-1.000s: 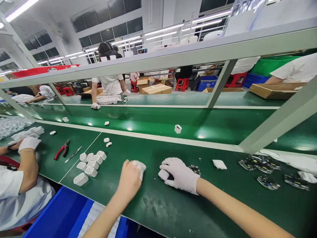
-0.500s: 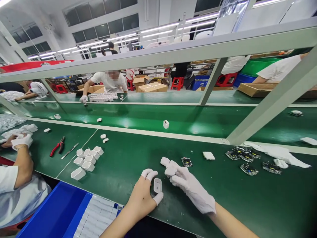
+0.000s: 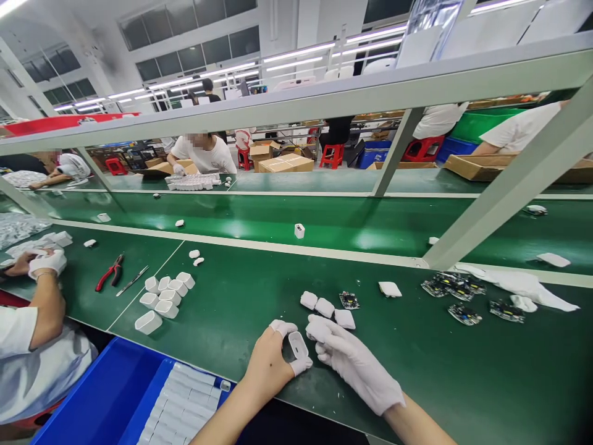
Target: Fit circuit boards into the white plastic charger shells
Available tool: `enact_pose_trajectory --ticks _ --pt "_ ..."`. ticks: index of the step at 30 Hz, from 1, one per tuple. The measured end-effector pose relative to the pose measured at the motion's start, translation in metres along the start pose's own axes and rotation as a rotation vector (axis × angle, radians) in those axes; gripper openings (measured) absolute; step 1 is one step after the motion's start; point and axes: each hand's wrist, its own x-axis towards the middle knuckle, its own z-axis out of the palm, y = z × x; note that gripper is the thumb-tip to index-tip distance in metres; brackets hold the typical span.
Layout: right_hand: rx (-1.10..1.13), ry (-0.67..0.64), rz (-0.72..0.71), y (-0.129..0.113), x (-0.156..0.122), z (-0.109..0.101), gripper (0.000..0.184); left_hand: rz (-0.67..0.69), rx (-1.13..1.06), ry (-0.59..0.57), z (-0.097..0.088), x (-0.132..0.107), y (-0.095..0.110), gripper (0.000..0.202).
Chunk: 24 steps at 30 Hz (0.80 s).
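Between the finger cots of my left hand (image 3: 271,355), a small white hollow plastic housing (image 3: 297,344) is held with its open end towards me and a slot showing inside. My gloved right hand (image 3: 359,361) pinches a white plastic cap piece (image 3: 317,329) just to the right of the housing, apart from it; its underside is hidden. Behind my fingers lies a short row of similar white cap pieces (image 3: 325,306), dark parts showing under them. Beside that row is a small circuit board (image 3: 349,300), and one more white cap piece (image 3: 390,289) lies farther right.
Several white housings (image 3: 169,298) stand grouped on the left, near tweezers (image 3: 132,281) and red pliers (image 3: 110,273). Circuit boards (image 3: 451,285) and a white glove (image 3: 532,290) lie right. A blue bin (image 3: 111,389) sits below the edge. A conveyor belt (image 3: 241,217) runs behind; a co-worker's gloved hand (image 3: 49,262) is left.
My right hand has drawn back from the row, bringing a cap piece beside the housing. My left hand has shifted slightly right and tilted the housing. Belt items have moved left.
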Motion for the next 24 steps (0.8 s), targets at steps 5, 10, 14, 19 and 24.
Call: enact_pose_trajectory --ticks 5,10,14,19,24 --pt "-0.275 0.061 -0.066 0.006 -0.008 0.006 0.034 -0.135 0.206 0.005 0.010 0.000 0.003 0.063" --pt "-0.378 0.135 -0.107 0.009 -0.009 0.008 0.045 -0.174 0.197 -0.059 0.016 -0.005 0.006 0.059" --pt "-0.422 0.193 -0.129 0.011 -0.005 0.003 0.047 -0.192 0.203 -0.101 0.014 -0.006 0.010 0.044" --pt "-0.727 0.200 -0.336 0.023 -0.004 -0.008 0.043 -0.265 0.256 -0.136 0.013 -0.002 0.016 0.039" --pt "-1.125 0.192 -0.645 0.026 -0.008 -0.006 0.042 -0.294 0.322 -0.177 0.017 0.000 0.015 0.035"
